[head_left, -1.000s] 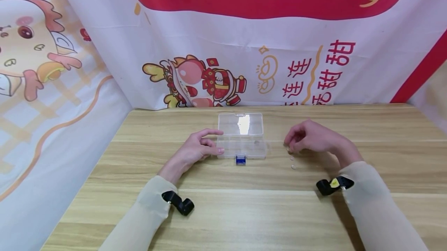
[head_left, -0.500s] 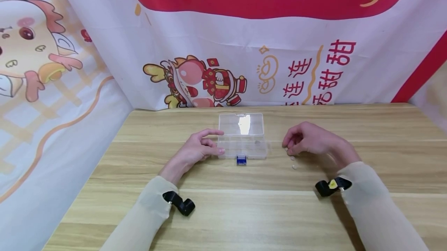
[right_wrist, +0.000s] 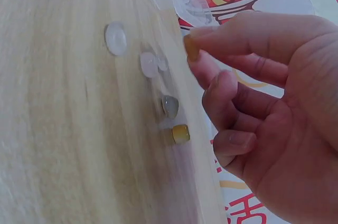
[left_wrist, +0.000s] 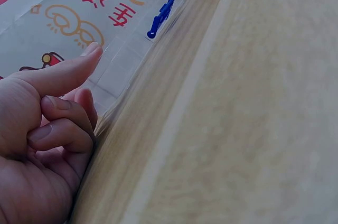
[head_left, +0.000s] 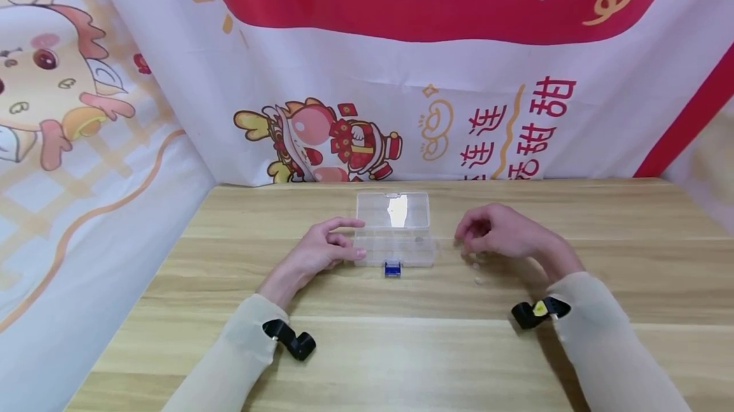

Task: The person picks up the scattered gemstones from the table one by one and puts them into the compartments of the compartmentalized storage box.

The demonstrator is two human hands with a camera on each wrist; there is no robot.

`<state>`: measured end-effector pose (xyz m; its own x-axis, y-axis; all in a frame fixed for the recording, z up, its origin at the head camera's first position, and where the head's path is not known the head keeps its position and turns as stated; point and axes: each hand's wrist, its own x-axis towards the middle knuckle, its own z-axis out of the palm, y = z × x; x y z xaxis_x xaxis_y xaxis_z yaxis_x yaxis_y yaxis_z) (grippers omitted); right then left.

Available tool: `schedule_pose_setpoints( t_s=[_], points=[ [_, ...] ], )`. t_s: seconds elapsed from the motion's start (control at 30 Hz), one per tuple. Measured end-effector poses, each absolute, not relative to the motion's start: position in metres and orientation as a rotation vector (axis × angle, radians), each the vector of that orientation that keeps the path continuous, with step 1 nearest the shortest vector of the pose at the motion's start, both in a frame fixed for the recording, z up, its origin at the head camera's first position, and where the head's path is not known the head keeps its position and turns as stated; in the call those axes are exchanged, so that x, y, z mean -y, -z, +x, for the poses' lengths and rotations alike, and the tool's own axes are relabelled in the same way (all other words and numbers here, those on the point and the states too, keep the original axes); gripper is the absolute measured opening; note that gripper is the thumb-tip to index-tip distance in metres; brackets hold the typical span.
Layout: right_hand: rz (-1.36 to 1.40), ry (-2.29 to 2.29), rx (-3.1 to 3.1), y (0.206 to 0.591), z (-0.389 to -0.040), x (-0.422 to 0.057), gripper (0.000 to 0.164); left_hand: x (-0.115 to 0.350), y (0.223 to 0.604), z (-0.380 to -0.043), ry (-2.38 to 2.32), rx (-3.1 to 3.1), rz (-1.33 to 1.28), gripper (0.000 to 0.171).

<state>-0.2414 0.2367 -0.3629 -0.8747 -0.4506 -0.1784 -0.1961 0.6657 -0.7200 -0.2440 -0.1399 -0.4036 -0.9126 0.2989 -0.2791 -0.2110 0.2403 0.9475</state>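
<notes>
A clear plastic compartment box [head_left: 375,253] stands on the table with its lid [head_left: 375,208] folded back and a blue latch [head_left: 392,269] at its front. My left hand [head_left: 315,248] holds the box's left end between thumb and index finger, its other fingers curled. To the right of the box, my right hand [head_left: 507,232] pinches a small amber-coloured polished stone [right_wrist: 191,48] between thumb and index finger. Below it on the tabletop lie a white oval stone [right_wrist: 115,38], a pale pinkish stone [right_wrist: 149,65], a grey stone [right_wrist: 170,106] and another amber stone [right_wrist: 180,133].
One small greyish piece [head_left: 419,241] shows in the right part of the box. The wooden table [head_left: 367,361] ends at a printed cloth [head_left: 321,68] behind the box. A second cloth [head_left: 103,208] hangs along the left side.
My right hand has shifted a little left, towards the box, uncovering small stones beneath it. My left hand has kept its place at the box. The head view has tilted slightly upwards.
</notes>
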Motion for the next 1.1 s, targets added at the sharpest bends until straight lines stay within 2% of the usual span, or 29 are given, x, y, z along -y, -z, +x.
schedule_pose_setpoints(
  t_s=[0.6,1.1],
  points=[
    [-0.501,1.092,-2.652,0.361,-0.239,-0.227,0.021,0.139,0.407,-0.245,-1.727,-2.112,0.1,0.06],
    [-0.372,1.212,-2.74,0.353,-0.235,-0.2,0.019,0.14,0.406,-0.244,-1.71,-2.123,0.096,0.06]
  ],
)
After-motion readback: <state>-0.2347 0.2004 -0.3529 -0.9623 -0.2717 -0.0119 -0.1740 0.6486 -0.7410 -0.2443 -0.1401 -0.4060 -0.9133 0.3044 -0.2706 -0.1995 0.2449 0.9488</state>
